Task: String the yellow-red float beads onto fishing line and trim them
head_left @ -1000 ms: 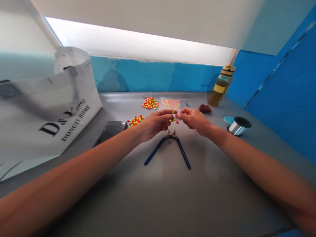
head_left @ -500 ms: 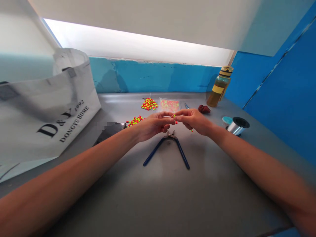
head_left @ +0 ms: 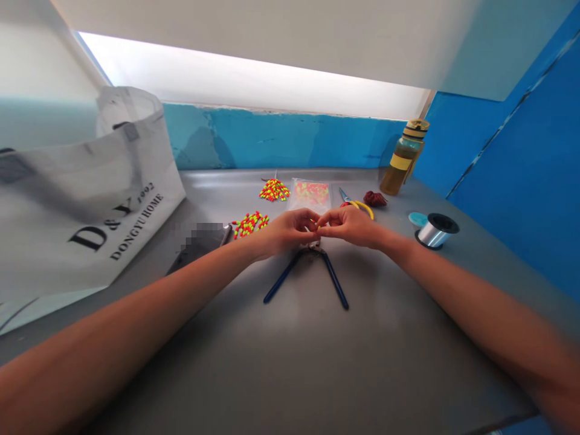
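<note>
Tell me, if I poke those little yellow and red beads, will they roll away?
Probably yes. The yellow-and-red beads look smooth and rounded, so they would likely roll on the smooth grey tabletop. They look tiny, so probably light, and this loose heap would probably scatter easily.

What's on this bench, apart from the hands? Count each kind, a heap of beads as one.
Bead heaps: 2
Bag of beads: 1
Blue-handled pliers: 1
Yellow-handled scissors: 1
Dark red bundle: 1
Bottle: 1
Spool of line: 1
Pale blue disc: 1
Phone: 1
White carrier bag: 1
Total: 11
</note>
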The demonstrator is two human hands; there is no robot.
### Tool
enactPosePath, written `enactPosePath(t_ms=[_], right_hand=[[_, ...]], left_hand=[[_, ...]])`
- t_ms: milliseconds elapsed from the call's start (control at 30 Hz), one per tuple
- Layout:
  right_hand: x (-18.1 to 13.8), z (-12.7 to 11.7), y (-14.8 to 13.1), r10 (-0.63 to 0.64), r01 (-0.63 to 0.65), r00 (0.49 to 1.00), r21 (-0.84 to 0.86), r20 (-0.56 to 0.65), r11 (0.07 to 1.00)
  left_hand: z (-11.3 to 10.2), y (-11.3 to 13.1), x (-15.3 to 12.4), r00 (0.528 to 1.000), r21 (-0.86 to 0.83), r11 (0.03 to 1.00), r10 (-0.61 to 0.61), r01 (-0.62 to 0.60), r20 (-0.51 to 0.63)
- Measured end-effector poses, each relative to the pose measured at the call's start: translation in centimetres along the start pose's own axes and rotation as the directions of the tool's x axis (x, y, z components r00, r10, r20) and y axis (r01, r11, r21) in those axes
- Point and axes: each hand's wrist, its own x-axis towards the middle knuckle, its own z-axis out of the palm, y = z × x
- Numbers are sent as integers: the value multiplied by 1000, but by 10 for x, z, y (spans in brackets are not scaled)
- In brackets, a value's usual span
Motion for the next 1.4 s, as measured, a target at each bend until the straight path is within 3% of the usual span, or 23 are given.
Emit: enactPosePath(t_ms=[267, 467, 700, 933, 1400], right_hand=[[0, 5, 3, -31, 31, 995, 6, 96, 1000], [0, 9, 6, -61, 61, 993, 7, 98, 998], [0, 7, 4, -40, 38, 989, 11, 142, 999], [-1, 9, 3, -48, 52, 987, -22, 154, 998], [0, 12, 4, -57, 62, 980, -20, 192, 998]], left_hand=[[-2, -3, -1, 997, 171, 984, 35, -48, 76], [-2, -4, -1, 992, 260, 961, 70, -97, 109], [-3, -3, -2, 991, 283, 955, 62, -94, 121], [-8, -1, -4, 972, 210, 977, -6, -45, 236], [-9, -6, -2, 981, 203, 979, -6, -34, 195]])
